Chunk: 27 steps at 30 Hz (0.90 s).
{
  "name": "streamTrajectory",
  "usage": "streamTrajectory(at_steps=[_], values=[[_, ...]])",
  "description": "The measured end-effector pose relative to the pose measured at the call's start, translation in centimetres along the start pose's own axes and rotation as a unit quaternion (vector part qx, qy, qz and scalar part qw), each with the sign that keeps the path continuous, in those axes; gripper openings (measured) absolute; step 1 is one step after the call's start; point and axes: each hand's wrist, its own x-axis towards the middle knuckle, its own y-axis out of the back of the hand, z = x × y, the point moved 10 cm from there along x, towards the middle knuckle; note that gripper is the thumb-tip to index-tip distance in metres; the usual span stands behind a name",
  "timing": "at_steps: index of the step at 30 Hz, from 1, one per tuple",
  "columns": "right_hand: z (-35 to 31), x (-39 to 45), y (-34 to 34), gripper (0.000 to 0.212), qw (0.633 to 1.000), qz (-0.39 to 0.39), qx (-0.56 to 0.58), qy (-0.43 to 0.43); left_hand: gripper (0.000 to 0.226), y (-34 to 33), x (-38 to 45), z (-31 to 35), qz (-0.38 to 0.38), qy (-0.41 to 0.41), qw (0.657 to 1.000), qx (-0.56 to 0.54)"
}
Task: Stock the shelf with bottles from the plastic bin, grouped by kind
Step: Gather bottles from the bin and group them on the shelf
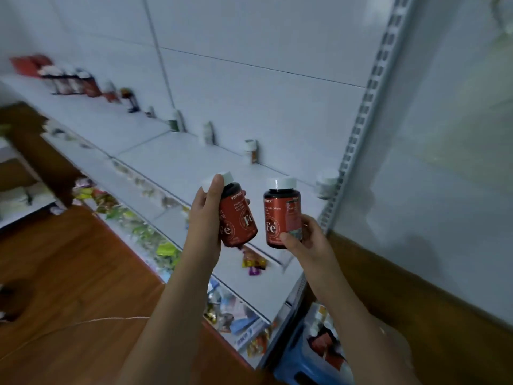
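Observation:
My left hand (206, 218) grips two red "Fe" bottles with white caps (240, 218), held side by side and tilted right, above the front of the white shelf (177, 159). My right hand (306, 240) holds a third red "Fe" bottle (281, 215) upright by its lower part, just right of the others. Along the shelf's back wall stand single bottles: a white jar (326, 183) at the right end, a small white-capped bottle (251, 151), a white bottle (206, 133) and dark red bottles (69, 80) at the far left. The plastic bin (322, 329) with more packs sits at bottom right.
A slotted metal upright (358, 134) bounds the shelf on the right, beside a white panel. Lower shelves (230, 301) hold colourful sachets and packets. A blue stool (294, 365) sits under the bin. Wooden floor (69, 273) lies to the left.

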Motion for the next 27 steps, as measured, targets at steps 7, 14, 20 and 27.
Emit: streamTrajectory(at_steps=[7, 14, 20, 27], values=[[0.5, 3.0, -16.4, 0.060, 0.998, -0.055, 0.001, 0.023, 0.076, 17.9, 1.4, 6.2, 0.094, -0.005, 0.995, 0.016], [1.5, 6.5, -29.5, 0.056, 0.993, -0.094, -0.040, 0.054, 0.095, 30.3, 3.5, 9.9, 0.141, 0.001, 0.989, 0.049], [2.2, 11.1, -35.9, 0.058, 0.992, -0.105, -0.046, 0.054, 0.061, 35.2, 7.9, 12.3, 0.139, -0.012, 0.989, 0.055], [3.9, 22.6, -43.0, 0.075, 0.991, -0.121, -0.041, 0.044, 0.062, 40.6, 18.7, 13.3, 0.171, 0.003, 0.982, 0.077]])
